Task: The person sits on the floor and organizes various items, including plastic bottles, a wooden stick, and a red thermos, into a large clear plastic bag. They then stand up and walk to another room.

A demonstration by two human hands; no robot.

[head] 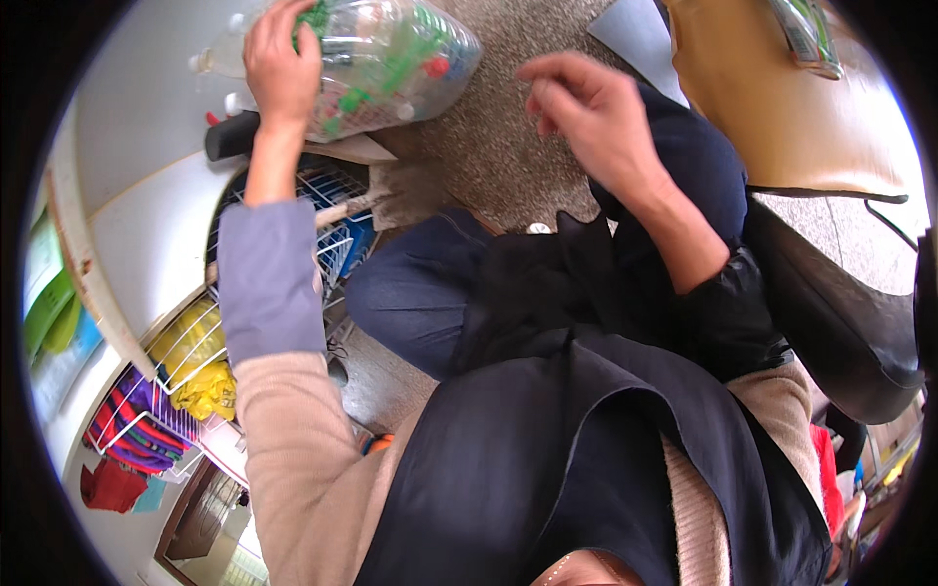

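My left hand (282, 73) is at the upper left, its fingers curled over the near end of a large clear plastic container (381, 62). A green piece (315, 20) shows between its thumb and fingers. Through the clear wall I see green, red and white bits, too blurred to name. To the left, clear bottle necks with white caps (234, 102) stick out. My right hand (597, 121) hovers above the speckled floor (506, 161), apart from the container. Blurred by motion, it has loosely bent fingers, and nothing shows in it.
A tan padded seat (784, 124) at the upper right bears a can (810, 44). Beside my left arm are white wire racks (337, 249), yellow plastic bags (201, 366) and folded striped cloth (132, 432). A black cylinder (231, 138) lies by my left wrist.
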